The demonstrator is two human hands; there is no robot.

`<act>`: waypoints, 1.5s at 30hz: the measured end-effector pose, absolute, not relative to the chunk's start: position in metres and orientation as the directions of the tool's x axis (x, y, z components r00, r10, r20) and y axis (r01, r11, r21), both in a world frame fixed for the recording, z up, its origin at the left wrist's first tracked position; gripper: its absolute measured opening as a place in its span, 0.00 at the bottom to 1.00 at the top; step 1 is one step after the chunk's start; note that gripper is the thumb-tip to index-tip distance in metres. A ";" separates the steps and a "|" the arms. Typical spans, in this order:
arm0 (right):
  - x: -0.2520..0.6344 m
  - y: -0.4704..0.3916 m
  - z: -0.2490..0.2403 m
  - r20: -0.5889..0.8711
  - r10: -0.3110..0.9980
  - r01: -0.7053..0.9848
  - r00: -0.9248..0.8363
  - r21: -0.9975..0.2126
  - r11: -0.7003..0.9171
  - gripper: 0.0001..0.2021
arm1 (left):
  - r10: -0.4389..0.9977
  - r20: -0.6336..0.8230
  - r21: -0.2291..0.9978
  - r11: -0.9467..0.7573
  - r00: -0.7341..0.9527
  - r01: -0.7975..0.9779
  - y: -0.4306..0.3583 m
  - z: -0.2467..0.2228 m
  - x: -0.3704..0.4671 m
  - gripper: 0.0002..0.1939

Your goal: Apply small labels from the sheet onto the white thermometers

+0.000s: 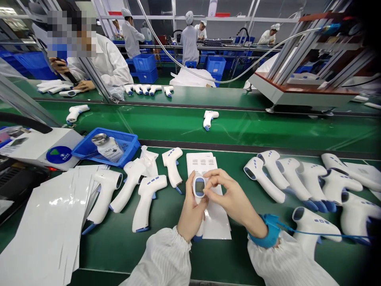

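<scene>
Fine handling at the screen [199, 186] of a white gun-shaped device [195, 194], its display facing me above the white sheets [218, 227].
My left hand [190, 217] grips its body; my right thumb and forefinger meet at the screen's rim, and I cannot tell whether that right hand [230, 195] pinches anything. The next move, I judge, calls for a steady left hold and light right fingertips. My left hand hides most of the handle; the device at far right [358, 214] runs into darkness.
</scene>
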State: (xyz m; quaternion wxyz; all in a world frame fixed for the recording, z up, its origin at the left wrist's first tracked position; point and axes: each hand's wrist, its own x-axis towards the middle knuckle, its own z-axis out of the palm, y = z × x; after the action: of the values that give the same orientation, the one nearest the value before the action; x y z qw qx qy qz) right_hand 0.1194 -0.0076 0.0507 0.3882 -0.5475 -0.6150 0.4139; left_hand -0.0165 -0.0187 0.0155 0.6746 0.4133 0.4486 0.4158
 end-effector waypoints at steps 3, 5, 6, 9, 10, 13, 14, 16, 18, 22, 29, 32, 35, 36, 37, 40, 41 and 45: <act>0.116 0.006 0.048 0.060 0.996 0.327 -0.070 -0.942 0.080 0.04 | 0.919 -0.307 0.924 0.350 0.246 -0.153 -0.019 0.018 -0.016 0.38; 0.115 0.010 0.048 0.066 0.995 0.307 -0.074 -0.948 0.085 0.04 | 0.914 -0.311 0.925 0.354 0.261 -0.136 -0.019 0.017 -0.016 0.38; 0.115 0.011 0.049 0.066 0.995 0.306 -0.077 -0.948 0.086 0.04 | 0.915 -0.306 0.927 0.349 0.264 -0.137 -0.019 0.015 -0.017 0.38; 0.116 0.013 0.052 0.064 0.994 0.319 -0.084 -0.944 0.087 0.04 | 0.923 -0.279 0.933 0.325 0.264 -0.153 -0.019 0.010 -0.018 0.38; 0.116 0.013 0.053 0.063 0.994 0.322 -0.090 -0.942 0.089 0.04 | 0.923 -0.277 0.933 0.325 0.266 -0.153 -0.019 0.009 -0.019 0.38; 0.117 0.013 0.055 0.064 0.993 0.325 -0.100 -0.941 0.093 0.04 | 0.922 -0.274 0.935 0.323 0.275 -0.151 -0.019 0.007 -0.019 0.39; 0.117 0.014 0.055 0.066 0.993 0.326 -0.101 -0.941 0.095 0.04 | 0.924 -0.267 0.937 0.316 0.272 -0.152 -0.019 0.007 -0.019 0.39; 0.117 0.015 0.054 0.071 0.993 0.327 -0.099 -0.940 0.100 0.04 | 0.935 -0.243 0.945 0.289 0.260 -0.156 -0.019 0.007 -0.019 0.38; 0.116 0.015 0.053 0.077 0.993 0.328 -0.095 -0.939 0.104 0.04 | 0.944 -0.221 0.953 0.263 0.246 -0.153 -0.019 0.007 -0.019 0.38; 0.115 0.016 0.051 0.075 0.994 0.329 -0.081 -0.939 0.098 0.04 | 0.951 -0.210 0.959 0.245 0.226 -0.141 -0.019 0.006 -0.019 0.37; 0.114 0.015 0.050 0.079 0.994 0.316 -0.072 -0.944 0.098 0.04 | 0.946 -0.226 0.952 0.265 0.231 -0.153 -0.018 0.010 -0.018 0.38; 0.114 0.015 0.049 0.082 0.994 0.314 -0.075 -0.944 0.102 0.04 | 0.939 -0.249 0.938 0.294 0.236 -0.181 -0.019 0.013 -0.018 0.39; 0.113 0.016 0.049 0.083 0.994 0.313 -0.075 -0.944 0.103 0.04 | 0.927 -0.290 0.916 0.341 0.237 -0.211 -0.019 0.016 -0.018 0.37; 0.113 0.016 0.049 0.084 0.994 0.312 -0.072 -0.945 0.102 0.05 | 0.920 -0.312 0.907 0.362 0.236 -0.214 -0.019 0.017 -0.018 0.36; 0.113 0.016 0.048 0.084 0.994 0.311 -0.070 -0.945 0.102 0.05 | 0.913 -0.333 0.898 0.383 0.237 -0.215 -0.019 0.018 -0.018 0.34; 0.112 0.017 0.048 0.086 0.994 0.309 -0.066 -0.946 0.102 0.05 | 0.901 -0.365 0.887 0.413 0.234 -0.206 -0.019 0.019 -0.017 0.33; 0.111 0.017 0.047 0.086 0.994 0.308 -0.064 -0.946 0.102 0.05 | 0.902 -0.365 0.888 0.411 0.229 -0.204 -0.019 0.019 -0.017 0.33; 0.110 0.017 0.047 0.088 0.995 0.311 -0.051 -0.945 0.099 0.05 | 0.906 -0.363 0.892 0.406 0.217 -0.199 -0.019 0.020 -0.016 0.33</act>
State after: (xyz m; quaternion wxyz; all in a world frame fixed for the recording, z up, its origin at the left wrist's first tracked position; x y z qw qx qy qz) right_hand 0.1100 0.0165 0.0468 0.4282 -0.5396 -0.6053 0.3989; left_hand -0.0160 -0.0186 0.0195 0.6876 0.3686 0.4797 0.4017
